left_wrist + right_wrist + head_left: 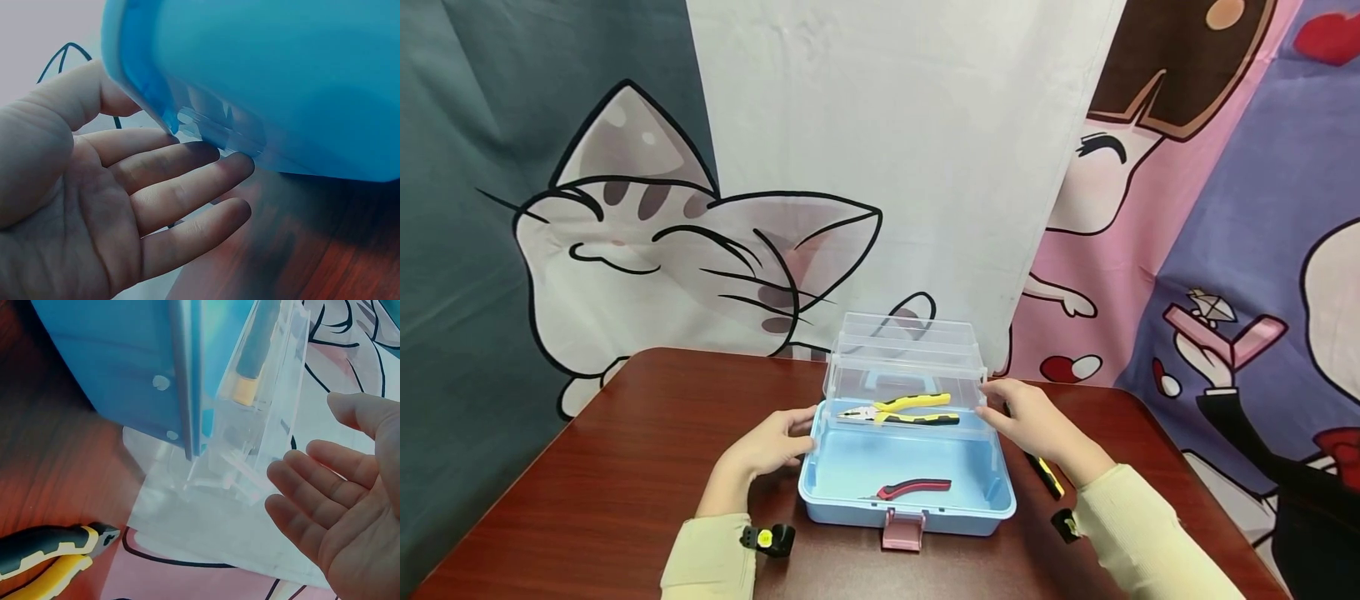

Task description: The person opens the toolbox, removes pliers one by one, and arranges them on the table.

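Blue toolbox [842,512], lid raised, at the middle of a red-brown table [677,433], directly between the two hands. The clear lid [910,333] stands up along the far side; a pale blue handle [902,381] shows through it. A pink latch [902,531] hangs at the middle of the near wall. A clear tray [917,431] lies across the far part of the box and bears yellow-and-black pliers [917,402], jaws to the left, grips to the right. On the box floor, by the near wall, rest smaller red-and-black pliers [917,486], their tips also to the left.

Left hand [771,442]: at the left wall of the box, thumb near the rim and the four fingers extended along the outside, slightly apart from one another. Right hand [1028,421]: at the far right corner, beside the end of the tray; fingers gently bent, thumb well apart from them, nothing in the grasp. Whether its fingertips touch the clear plastic cannot be told.

A second pair of yellow-and-black pliers [47,562] lies on the table to the right of the box, partly hidden by the right hand in the head view. Beyond the table hangs a cloth [895,150] printed with cartoon figures.
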Tool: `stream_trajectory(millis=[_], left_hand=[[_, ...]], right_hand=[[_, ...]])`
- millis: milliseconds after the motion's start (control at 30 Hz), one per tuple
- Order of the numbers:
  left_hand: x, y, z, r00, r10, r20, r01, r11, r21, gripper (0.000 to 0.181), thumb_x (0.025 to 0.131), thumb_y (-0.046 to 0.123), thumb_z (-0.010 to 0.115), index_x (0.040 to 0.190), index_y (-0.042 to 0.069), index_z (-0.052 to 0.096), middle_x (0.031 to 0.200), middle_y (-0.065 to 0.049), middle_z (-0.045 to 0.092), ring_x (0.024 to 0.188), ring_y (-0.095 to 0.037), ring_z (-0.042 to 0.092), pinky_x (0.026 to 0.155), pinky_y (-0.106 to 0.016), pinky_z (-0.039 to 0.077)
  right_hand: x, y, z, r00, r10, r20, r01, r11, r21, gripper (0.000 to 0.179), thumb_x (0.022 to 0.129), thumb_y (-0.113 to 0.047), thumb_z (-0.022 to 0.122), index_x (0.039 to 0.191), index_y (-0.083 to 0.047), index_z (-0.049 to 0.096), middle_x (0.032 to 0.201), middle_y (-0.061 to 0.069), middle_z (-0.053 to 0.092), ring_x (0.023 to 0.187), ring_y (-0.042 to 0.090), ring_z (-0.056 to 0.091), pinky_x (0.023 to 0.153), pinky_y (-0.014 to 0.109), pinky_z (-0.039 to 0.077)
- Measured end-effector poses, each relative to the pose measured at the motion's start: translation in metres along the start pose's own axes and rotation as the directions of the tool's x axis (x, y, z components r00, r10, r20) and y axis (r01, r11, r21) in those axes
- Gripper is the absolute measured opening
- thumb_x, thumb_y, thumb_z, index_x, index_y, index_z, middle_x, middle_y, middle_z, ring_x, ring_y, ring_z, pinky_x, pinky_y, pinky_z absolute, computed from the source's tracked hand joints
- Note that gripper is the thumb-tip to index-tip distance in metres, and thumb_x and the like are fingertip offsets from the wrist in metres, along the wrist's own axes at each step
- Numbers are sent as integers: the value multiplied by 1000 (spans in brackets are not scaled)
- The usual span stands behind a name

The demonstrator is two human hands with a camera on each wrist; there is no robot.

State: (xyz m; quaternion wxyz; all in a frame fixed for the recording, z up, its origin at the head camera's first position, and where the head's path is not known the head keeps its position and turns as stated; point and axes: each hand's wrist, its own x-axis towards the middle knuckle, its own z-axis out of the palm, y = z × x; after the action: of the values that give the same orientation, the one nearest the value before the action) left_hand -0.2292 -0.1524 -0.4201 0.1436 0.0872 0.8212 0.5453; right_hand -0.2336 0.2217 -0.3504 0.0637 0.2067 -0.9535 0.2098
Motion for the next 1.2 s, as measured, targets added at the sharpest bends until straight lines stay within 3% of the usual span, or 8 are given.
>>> stream_trajectory(millis=[600, 900, 1200], left_hand=[[0, -1, -1, 1000, 15, 18, -15, 1000, 0, 64, 84, 8, 58, 145, 3, 37, 140, -22, 47, 112, -25, 58, 80, -47, 54], [1, -2, 0, 1000, 4, 8, -4, 1000, 9, 63, 84, 9, 59, 144, 5, 38, 139, -20, 49, 110, -24, 59, 80, -46, 54], [1, 0, -2, 1000, -2, 7, 2, 1000, 5, 64, 84, 10, 59, 144, 5, 39, 139, -20, 50, 111, -24, 59, 81, -47, 54]], right_hand=[[14, -8, 4, 995, -34, 97, 35, 999, -6, 43, 87, -22, 66, 124, -1, 59, 114, 14, 64, 94, 24, 59, 79, 38, 53], [20, -12, 8, 990, -35, 138, 35, 999, 4, 45, 88, -26, 65, 125, -2, 58, 119, 17, 63, 107, 31, 61, 87, 45, 52], [26, -19, 8, 985, -53, 163, 58, 998, -27, 46, 88, -27, 66, 125, -1, 59, 122, 16, 63, 109, 30, 61, 91, 47, 50]])
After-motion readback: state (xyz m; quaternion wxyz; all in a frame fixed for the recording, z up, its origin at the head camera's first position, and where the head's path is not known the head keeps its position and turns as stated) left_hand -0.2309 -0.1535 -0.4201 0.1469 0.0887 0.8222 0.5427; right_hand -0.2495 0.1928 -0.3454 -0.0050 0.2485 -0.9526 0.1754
